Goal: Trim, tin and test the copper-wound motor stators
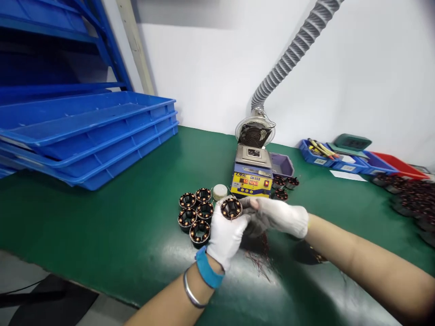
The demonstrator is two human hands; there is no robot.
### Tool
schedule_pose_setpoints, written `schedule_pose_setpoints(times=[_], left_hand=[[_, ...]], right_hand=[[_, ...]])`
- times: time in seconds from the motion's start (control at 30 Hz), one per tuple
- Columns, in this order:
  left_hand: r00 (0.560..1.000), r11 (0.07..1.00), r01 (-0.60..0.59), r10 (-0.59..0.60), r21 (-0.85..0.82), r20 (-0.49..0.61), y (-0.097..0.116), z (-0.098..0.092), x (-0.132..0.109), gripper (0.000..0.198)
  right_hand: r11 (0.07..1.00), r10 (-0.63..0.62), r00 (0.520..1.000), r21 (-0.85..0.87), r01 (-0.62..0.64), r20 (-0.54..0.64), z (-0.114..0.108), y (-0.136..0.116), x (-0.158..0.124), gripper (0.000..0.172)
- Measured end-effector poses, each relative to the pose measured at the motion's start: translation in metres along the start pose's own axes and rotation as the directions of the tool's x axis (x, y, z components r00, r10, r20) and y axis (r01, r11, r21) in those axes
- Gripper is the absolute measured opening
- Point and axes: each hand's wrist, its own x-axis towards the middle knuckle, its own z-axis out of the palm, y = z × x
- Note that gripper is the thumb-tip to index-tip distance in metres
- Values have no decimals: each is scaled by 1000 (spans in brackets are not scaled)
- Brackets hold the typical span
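In the head view my left hand, in a white glove with a blue wrist strap, is closed around a motor stator. Its ring of copper windings faces up toward me. Just to the right is my gloved right hand, its fingers bent in close beside the stator. Those fingertips are partly in shadow, and whatever lies between them is hidden. Several similar stators stand grouped left of my left hand. Thin red wire pieces lie on the table below my hands.
Behind my hands stands a yellow-fronted solder pot under a grey exhaust hose. Near it are a round white container and a purple bin. Blue trays are stacked left; more stators are piled right on the green table.
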Motion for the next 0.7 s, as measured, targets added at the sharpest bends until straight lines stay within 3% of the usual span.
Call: schedule_pose_setpoints(times=[0.1, 0.17, 0.23, 0.3, 0.33, 0.4, 0.47, 0.5, 0.6, 0.7], left_hand=[[972, 990, 90, -63, -107, 228, 1, 5, -3, 44], [958, 989, 92, -55, -118, 282, -3, 9, -8, 52], [973, 997, 65, -54, -40, 223, -8, 11, -13, 64], [991, 985, 20, -42, 170, 127, -13, 11, -19, 77], [994, 956, -4, -28, 294, 104, -15, 11, -21, 82], [992, 868, -64, 1, 492, 128, -17, 9, -25, 86], [979, 789, -138, 16, 599, 204, -19, 7, -27, 83], [970, 752, -173, 19, 636, 242, -20, 7, -26, 82], [942, 646, -277, 36, 711, 334, -25, 6, -24, 78], [929, 566, -341, 79, 750, 363, -28, 5, -22, 76]], right_hand=[[989, 50, 989, 127, -68, 140, -13, 6, 2, 52], [997, 3, 987, 70, -14, 158, -18, 7, 2, 45], [997, -5, 997, -70, 11, 82, -27, 0, 2, 45], [965, -39, 992, -262, 5, -123, -43, -15, 3, 50], [927, -109, 960, -376, 4, -257, -56, -24, 5, 52], [787, -338, 811, -616, -34, -477, -84, -45, 14, 54], [645, -498, 659, -748, -153, -564, -113, -64, 28, 56], [596, -529, 625, -776, -207, -574, -125, -72, 36, 56], [518, -521, 619, -794, -319, -588, -147, -84, 63, 49], [479, -479, 641, -790, -382, -600, -151, -83, 83, 47]])
